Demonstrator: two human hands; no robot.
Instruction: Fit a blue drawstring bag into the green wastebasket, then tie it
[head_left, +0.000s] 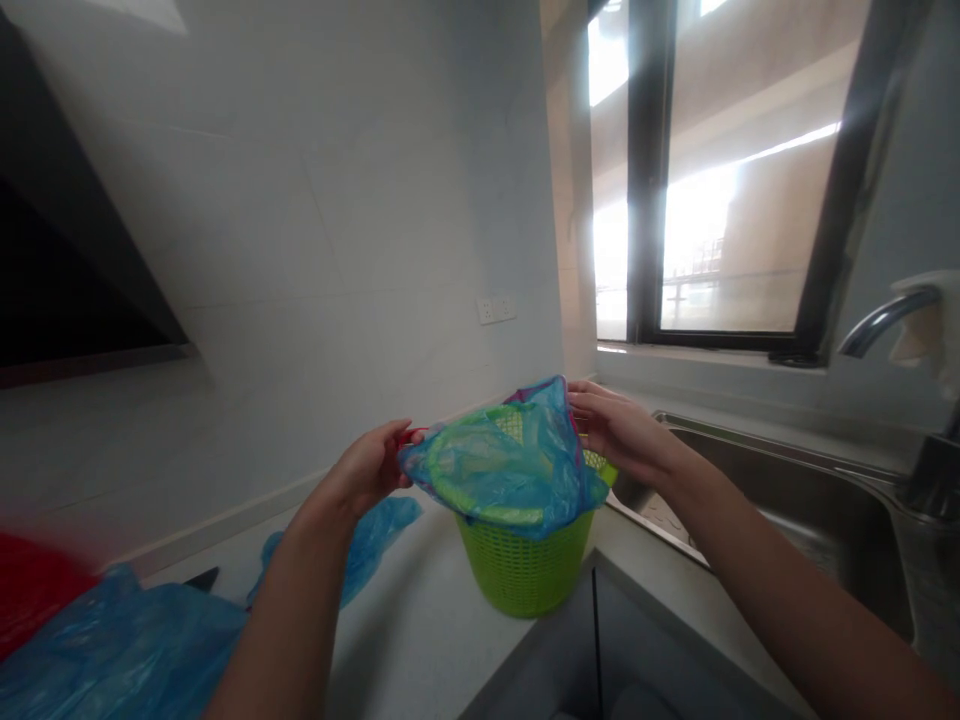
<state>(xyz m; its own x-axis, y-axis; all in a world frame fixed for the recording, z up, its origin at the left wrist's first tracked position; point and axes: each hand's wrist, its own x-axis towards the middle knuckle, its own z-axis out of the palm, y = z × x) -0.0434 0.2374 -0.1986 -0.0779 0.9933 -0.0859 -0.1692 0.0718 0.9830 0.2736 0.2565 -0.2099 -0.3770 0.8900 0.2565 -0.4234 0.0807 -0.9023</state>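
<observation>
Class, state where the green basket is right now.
In the head view, the green basket stands just right of centre, low in the picture, on the counter left of the sink, with a blue plastic bag draped across its top.

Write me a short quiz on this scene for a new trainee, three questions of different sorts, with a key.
1. Fill in: the hand nearer the sink is the ____ hand.
2. What colour is the see-through plastic lying across the top of the green basket?
3. True or false: the green basket stands inside the sink.

Key
1. Right; the right hand is on the sink's side, the left hand on the far side of the basket from it.
2. Blue.
3. False; it stands on the counter, beside the sink.
</observation>
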